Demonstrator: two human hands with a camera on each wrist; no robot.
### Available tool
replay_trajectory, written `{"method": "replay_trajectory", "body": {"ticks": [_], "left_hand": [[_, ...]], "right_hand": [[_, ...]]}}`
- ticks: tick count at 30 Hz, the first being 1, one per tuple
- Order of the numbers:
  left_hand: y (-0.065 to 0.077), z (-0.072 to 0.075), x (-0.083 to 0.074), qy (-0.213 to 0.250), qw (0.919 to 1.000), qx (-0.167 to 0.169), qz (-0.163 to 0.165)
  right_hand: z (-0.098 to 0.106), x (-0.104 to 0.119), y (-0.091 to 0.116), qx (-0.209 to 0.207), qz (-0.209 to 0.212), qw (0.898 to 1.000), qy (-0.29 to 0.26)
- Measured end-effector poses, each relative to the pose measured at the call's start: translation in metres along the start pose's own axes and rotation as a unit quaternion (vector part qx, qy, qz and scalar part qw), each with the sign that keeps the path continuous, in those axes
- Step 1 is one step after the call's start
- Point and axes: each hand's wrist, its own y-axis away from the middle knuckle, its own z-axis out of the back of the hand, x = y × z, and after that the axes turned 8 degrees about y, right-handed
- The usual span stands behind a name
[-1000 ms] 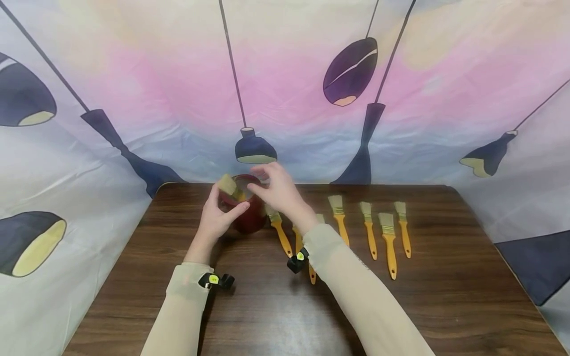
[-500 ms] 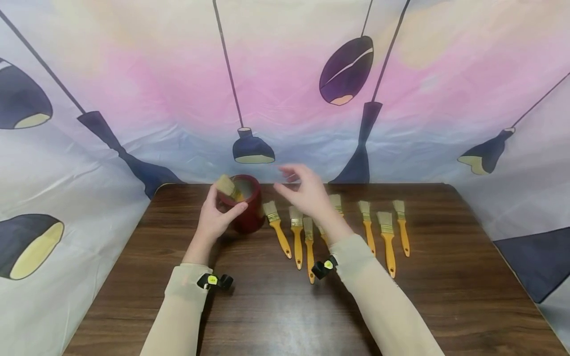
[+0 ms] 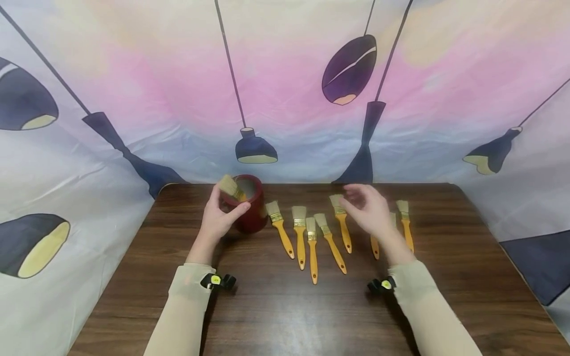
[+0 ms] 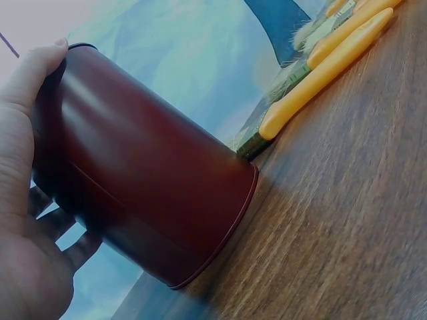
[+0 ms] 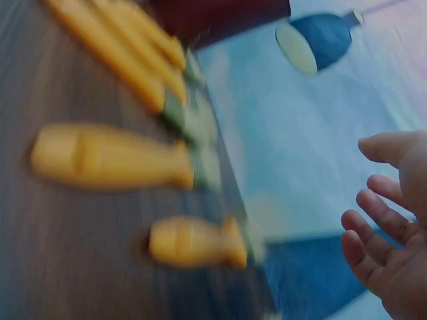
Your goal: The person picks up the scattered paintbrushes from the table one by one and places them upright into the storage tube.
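Observation:
My left hand [image 3: 213, 215] grips a dark red cylindrical pot [image 3: 251, 213] at the back left of the table, thumb near its rim. In the left wrist view the fingers go round the pot's far side. A paintbrush [image 3: 229, 186] leans in the pot, its bristles above the rim by my fingers and its handle mostly hidden inside. My right hand [image 3: 370, 210] is above the brushes on the right, fingers loosely bent, holding nothing. Its fingers [image 5: 380, 207] are spread apart from the thumb in the right wrist view. The arm and hand hide part of one paintbrush [image 3: 374, 246].
Several flat paintbrushes with orange handles lie across the wooden table [image 3: 285, 316], bristles toward the back. One paintbrush [image 3: 282, 230] lies close to the pot, another paintbrush [image 3: 406, 226] at the far right. A printed cloth [image 3: 303, 109] hangs right behind the table's back edge.
My right hand has moved from beside the pot's mouth to the right, over the right-hand brushes. My left hand stays on the pot, and the brush in it has not moved.

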Motion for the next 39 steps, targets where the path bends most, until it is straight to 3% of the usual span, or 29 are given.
{"method": "replay_trajectory", "body": {"ticks": [12, 19, 26, 39], "left_hand": [[0.004, 0.000, 0.003, 0.017, 0.9998, -0.008, -0.007], [0.000, 0.000, 0.000, 0.013, 0.9998, -0.005, -0.013], [-0.006, -0.002, -0.003, 0.016, 0.9997, -0.004, -0.016], [-0.003, -0.001, 0.001, 0.021, 0.9997, -0.002, -0.010]], "right_hand": [[0.055, -0.068, 0.047, -0.031, -0.050, 0.995, 0.086], [0.073, -0.100, 0.064, 0.004, -0.123, 0.985, 0.119], [0.079, -0.117, 0.066, 0.032, -0.149, 0.980, 0.130], [0.075, -0.120, 0.069, 0.100, -0.184, 0.971, 0.115]]}}
